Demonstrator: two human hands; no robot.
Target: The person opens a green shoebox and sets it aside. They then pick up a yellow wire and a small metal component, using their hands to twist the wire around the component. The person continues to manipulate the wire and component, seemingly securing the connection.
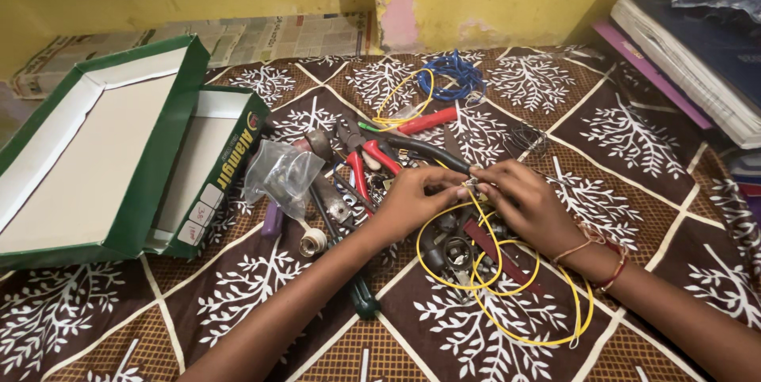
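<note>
My left hand (411, 201) and my right hand (525, 201) meet fingertip to fingertip over a brown patterned cloth, both pinching one end of a yellow wire (507, 291) and a tiny metal part. The wire loops down toward me in several coils. Just beyond the hands lie red-handled pliers (366, 158), a black-handled tool (428, 150) and a red screwdriver (428, 120). Small metal fittings (453, 254) sit under the wire loops.
A green cardboard box (208, 169) and its lid (87, 152) lie open at the left. A clear plastic bag (282, 172) is beside them. Blue wire (453, 74) and another yellow coil (400, 105) lie farther back. Stacked books (697, 57) sit at the right.
</note>
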